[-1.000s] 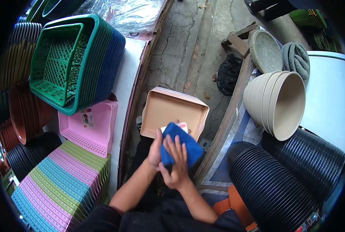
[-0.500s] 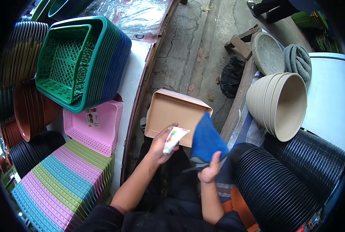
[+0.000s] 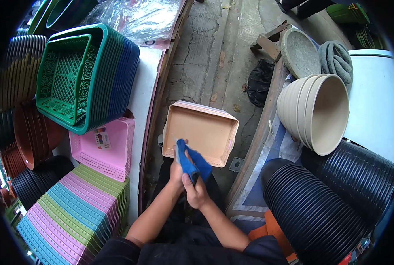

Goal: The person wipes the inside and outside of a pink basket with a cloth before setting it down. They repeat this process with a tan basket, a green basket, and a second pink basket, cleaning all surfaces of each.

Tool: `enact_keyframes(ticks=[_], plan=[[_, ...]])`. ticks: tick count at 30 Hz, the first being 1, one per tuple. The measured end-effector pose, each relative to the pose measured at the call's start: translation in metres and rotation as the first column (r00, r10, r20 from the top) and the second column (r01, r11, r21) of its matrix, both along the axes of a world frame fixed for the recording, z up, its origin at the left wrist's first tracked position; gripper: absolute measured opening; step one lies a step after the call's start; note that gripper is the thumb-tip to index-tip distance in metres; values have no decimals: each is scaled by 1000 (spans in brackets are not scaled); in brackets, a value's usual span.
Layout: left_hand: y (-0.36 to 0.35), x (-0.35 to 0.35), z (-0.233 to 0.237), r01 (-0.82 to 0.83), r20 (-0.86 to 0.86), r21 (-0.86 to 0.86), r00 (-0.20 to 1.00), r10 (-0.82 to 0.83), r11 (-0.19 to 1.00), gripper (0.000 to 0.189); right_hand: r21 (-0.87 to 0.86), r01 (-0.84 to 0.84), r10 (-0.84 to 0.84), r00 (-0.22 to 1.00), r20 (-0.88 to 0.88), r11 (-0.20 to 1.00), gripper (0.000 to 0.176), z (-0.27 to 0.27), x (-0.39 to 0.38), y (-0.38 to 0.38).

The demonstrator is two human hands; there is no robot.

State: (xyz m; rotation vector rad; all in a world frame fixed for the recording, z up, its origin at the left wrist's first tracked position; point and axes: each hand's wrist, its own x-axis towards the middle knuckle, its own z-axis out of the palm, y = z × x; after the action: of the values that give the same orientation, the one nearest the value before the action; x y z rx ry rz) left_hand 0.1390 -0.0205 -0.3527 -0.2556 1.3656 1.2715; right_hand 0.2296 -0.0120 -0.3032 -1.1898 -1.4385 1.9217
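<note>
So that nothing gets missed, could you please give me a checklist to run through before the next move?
1. Right hand gripping the blue cloth: ok.
2. Left hand free of anything besides the cloth: cannot tell, the cloth hides its fingers.
3. Beige basket open side up: ok.
4. Beige basket steadied by a hand: not ok, both are at the cloth.
5. Label showing inside the pink basket: ok.
</note>
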Motion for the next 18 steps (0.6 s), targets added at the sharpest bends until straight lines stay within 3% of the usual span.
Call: enact_keyframes(ticks=[1, 2, 4, 5, 8, 11, 14, 16, 18], plan=[[-1, -8, 1, -46, 125, -75, 991, 55, 996, 57, -99, 66, -75, 993, -93, 993, 57, 2, 0, -10], [-6, -15, -4, -54, 117, -75, 991, 63, 996, 57, -100, 57, -67, 993, -101, 993, 57, 5, 5, -20], [-12, -29, -19, -132, -235, -119, 967, 101, 984, 60, -503, 117, -195, 975, -106, 856, 53, 7, 18, -29], [-8, -35, -7, -222, -273, -18, 939, 209, 975, 59, -510, 152, -214, 975, -63, 846, 50, 15, 20, -22], [-16, -64, 18, -307, -360, 18, 886, 293, 951, 54, -477, 281, -281, 957, 72, 833, 47, 17, 23, -16], [-42, -95, 33, -395, -445, 60, 812, 379, 917, 56, -472, 271, -286, 957, 40, 839, 49, -14, 26, -25], [-61, -128, 54, -540, -454, 89, 726, 517, 837, 44, -475, 262, -294, 956, 8, 840, 49, -22, 8, -12], [-75, -155, 48, -621, -470, 127, 649, 598, 774, 39, -439, 353, -360, 930, 71, 826, 50, -26, 1, 0], [-85, -184, 31, -702, -571, 163, 506, 646, 694, 37, -458, 321, -320, 944, 82, 829, 49, -30, -2, 7]])
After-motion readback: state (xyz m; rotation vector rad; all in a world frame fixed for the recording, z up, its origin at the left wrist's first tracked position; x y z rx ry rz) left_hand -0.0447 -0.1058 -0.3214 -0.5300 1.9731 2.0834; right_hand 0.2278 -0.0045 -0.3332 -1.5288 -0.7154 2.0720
